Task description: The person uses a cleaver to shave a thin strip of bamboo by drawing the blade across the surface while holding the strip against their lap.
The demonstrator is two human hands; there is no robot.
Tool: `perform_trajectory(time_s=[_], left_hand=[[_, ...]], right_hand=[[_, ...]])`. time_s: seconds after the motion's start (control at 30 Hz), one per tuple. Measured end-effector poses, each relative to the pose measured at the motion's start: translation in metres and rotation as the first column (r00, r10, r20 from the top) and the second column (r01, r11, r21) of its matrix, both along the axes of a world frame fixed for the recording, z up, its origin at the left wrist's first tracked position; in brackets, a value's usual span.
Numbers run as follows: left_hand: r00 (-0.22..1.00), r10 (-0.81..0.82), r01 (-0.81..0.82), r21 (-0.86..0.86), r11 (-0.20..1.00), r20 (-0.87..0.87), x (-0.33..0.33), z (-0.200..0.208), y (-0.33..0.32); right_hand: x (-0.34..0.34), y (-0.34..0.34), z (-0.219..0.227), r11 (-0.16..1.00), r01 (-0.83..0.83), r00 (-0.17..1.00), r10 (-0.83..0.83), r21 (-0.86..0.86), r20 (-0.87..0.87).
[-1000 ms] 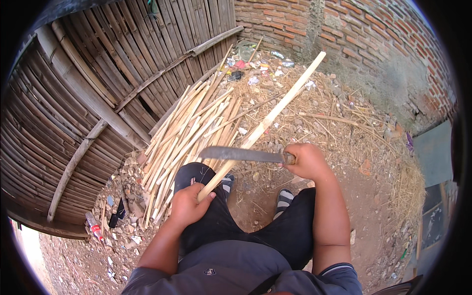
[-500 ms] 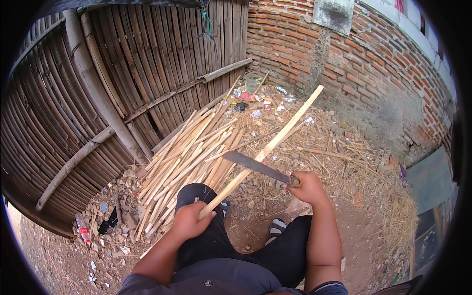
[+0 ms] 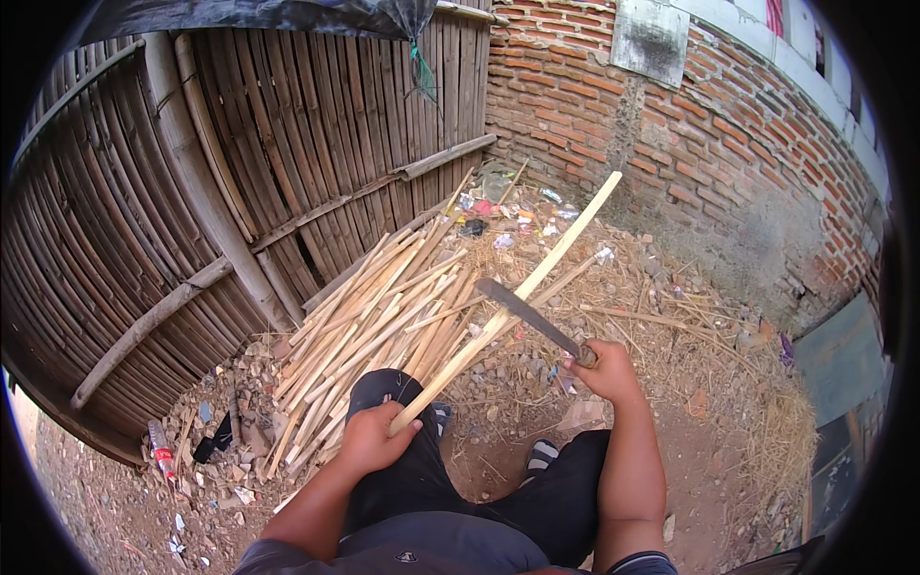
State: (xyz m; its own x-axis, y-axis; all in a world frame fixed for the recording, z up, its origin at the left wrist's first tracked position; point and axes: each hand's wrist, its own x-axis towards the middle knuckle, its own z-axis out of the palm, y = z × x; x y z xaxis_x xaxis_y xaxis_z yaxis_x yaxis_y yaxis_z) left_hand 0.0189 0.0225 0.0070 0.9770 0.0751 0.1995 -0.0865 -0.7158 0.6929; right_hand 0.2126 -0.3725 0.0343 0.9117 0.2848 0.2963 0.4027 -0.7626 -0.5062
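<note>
Left hand [image 3: 374,437] grips a pale stick [image 3: 550,261], right hand [image 3: 611,372] a machete [image 3: 534,316]; red bottle label [image 3: 164,455] seems illegible.

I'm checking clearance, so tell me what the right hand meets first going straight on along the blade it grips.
The right hand would probably meet the pale wooden strip first: the blade already crosses over it in view, though depth is unclear.

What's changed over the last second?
The machete has moved along the pale strip toward its far end, its tip swinging forward. The camera view tilted up. Unchanged: left hand gripping the strip, right hand the machete, stick pile lying left.
</note>
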Motion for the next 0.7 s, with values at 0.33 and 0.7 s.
perform_trajectory(time_s=[0.33, 0.7], left_hand=[[1.0, -0.006, 0.006, 0.05, 0.999, 0.008, -0.001, 0.004, -0.001], [0.999, -0.008, 0.007, 0.018, 1.0, 0.049, 0.003, -0.001, -0.003]], right_hand=[[-0.009, 0.035, 0.008, 0.976, -0.199, 0.978, 0.192, -0.089, -0.085], [-0.003, 0.02, -0.003, 0.988, -0.15, 0.989, 0.149, -0.027, -0.019]])
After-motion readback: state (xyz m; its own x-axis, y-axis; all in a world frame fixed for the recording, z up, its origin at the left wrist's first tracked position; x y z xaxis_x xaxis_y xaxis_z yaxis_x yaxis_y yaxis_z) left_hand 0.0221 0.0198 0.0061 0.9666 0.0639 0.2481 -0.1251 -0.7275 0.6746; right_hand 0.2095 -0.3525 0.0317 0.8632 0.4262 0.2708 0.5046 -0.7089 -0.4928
